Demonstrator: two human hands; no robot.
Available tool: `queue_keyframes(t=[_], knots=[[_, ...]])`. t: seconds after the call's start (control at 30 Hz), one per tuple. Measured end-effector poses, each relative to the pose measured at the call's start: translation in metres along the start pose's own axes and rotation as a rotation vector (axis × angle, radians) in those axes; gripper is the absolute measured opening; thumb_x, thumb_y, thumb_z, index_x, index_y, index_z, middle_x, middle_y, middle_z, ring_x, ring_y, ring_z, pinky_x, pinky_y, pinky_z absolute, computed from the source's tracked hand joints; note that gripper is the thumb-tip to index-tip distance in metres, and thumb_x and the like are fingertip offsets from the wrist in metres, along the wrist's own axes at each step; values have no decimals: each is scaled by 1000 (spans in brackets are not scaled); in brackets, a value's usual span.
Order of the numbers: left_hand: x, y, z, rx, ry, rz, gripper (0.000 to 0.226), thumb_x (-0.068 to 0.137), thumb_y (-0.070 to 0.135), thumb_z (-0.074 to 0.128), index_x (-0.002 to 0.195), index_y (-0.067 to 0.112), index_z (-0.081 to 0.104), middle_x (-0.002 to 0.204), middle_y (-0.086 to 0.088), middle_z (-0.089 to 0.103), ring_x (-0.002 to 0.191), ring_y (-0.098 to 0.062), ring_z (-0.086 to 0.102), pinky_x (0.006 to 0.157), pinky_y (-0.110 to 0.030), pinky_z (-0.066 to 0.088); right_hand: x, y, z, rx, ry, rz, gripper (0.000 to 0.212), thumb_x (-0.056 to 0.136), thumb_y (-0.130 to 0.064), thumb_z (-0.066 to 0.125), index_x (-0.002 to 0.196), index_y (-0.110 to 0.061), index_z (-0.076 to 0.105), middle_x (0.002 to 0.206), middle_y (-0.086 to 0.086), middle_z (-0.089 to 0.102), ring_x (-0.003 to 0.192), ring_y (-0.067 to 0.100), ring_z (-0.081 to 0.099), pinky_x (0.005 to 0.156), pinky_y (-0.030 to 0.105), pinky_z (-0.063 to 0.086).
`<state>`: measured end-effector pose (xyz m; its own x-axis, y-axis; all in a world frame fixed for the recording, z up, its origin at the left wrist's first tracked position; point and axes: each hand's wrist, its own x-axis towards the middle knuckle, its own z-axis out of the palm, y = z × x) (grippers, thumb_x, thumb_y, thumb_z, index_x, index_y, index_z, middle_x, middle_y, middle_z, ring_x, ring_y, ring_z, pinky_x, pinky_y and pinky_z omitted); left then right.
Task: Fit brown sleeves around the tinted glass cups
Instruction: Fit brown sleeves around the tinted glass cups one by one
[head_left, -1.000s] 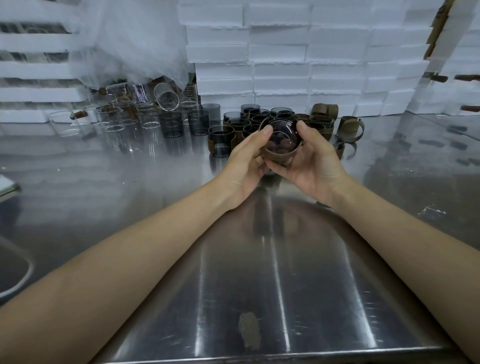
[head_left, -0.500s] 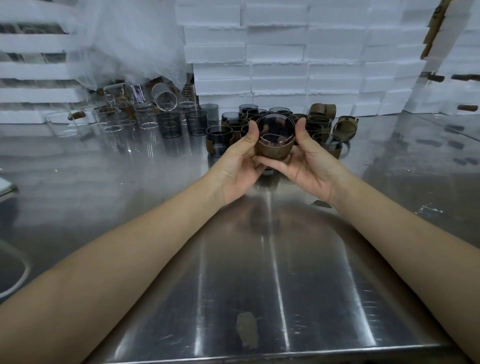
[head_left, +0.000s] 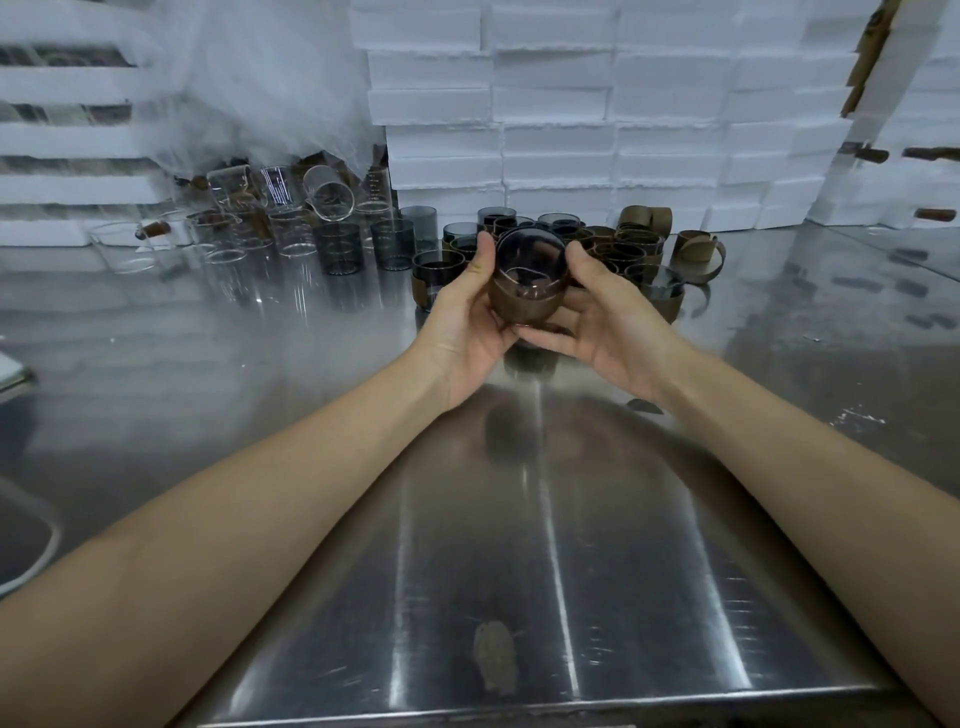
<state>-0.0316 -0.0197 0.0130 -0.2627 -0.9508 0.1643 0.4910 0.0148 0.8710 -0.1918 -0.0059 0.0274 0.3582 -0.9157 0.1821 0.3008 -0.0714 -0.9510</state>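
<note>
Single view, head-worn, wide-angle. Looks forward and down along both forearms (head_left: 270, 519) across the steel tabletop (head_left: 597, 571). Sits close above the near tabletop edge, seen along the bottom of the frame. Faces a wall of stacked white foam boxes (head_left: 571, 140) at the far side. Catches left hand (head_left: 467, 322) and right hand (head_left: 613, 332) just above centre, at arm's reach. Bows straight lines toward the margins.

left hand (head_left: 465, 325) bare | right hand (head_left: 613, 327) bare | both forearms (head_left: 291, 519) bare to frame edge
</note>
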Motion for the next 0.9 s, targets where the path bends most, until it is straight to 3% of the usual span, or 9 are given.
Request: queue_keyframes(t=[0.1,0.13,0.2,0.3,0.47,0.6,0.7,0.8,0.9], knots=[[0,0,0,57,29,20,36,95,46,54,95,19,79,106,-8,74,97,-20,71,85,-34,58,-2,0,1,-377,105,-64,28,87,-35,65,111,-20,64,109,9,71,97,21,69,72,28,57],[-1,1,2,94,58,19,30,92,44,60,101,22,78,109,-8,73,98,-21,71,84,-34,58,-3,1,2,-472,113,-99,26,86,-30,68,110,-20,62,108,8,70,94,19,69,71,26,56],[0,1,0,167,126,41,38,87,38,68,121,19,68,119,-13,69,105,-25,69,90,-39,56,-4,4,5,-643,44,-167,37,82,-23,74,114,-22,57,112,7,66,99,17,67,82,25,55],[0,1,-2,260,156,106,29,92,43,62,112,22,68,100,-7,75,96,-22,72,85,-36,57,-5,8,7,-747,-75,-219,50,86,-16,69,132,-17,50,122,3,61,111,10,60,93,22,51],[-2,0,5,382,140,155,58,98,58,34,124,16,64,117,-10,70,115,-26,63,105,-47,47,-5,3,11,-249,-5,-163,52,86,-21,57,135,-5,46,131,18,53,119,28,58,90,43,54],[-3,-8,6,528,-33,185,34,94,44,53,118,22,61,114,3,69,108,-10,64,87,-25,53,-1,-4,9,15,75,-169,49,96,-19,46,136,10,38,134,29,51,125,39,52,96,44,52],[-4,-10,4,508,-41,224,26,94,34,57,115,20,61,107,7,71,101,-4,65,83,-19,52,1,-3,6,70,120,-116,50,96,-20,47,133,12,37,134,31,51,122,40,55,98,47,50],[-5,-5,5,452,14,244,58,84,48,55,129,11,58,120,-3,68,111,-13,63,86,-24,51,3,3,0,-46,166,-101,26,95,-18,53,113,-4,44,113,17,61,102,25,65,91,41,51],[-3,-4,1,412,40,247,62,90,47,49,139,9,52,127,-11,64,115,-20,61,89,-30,50,3,7,-4,-103,173,-125,36,80,-19,67,109,-13,47,106,10,66,95,20,69,81,32,54]])
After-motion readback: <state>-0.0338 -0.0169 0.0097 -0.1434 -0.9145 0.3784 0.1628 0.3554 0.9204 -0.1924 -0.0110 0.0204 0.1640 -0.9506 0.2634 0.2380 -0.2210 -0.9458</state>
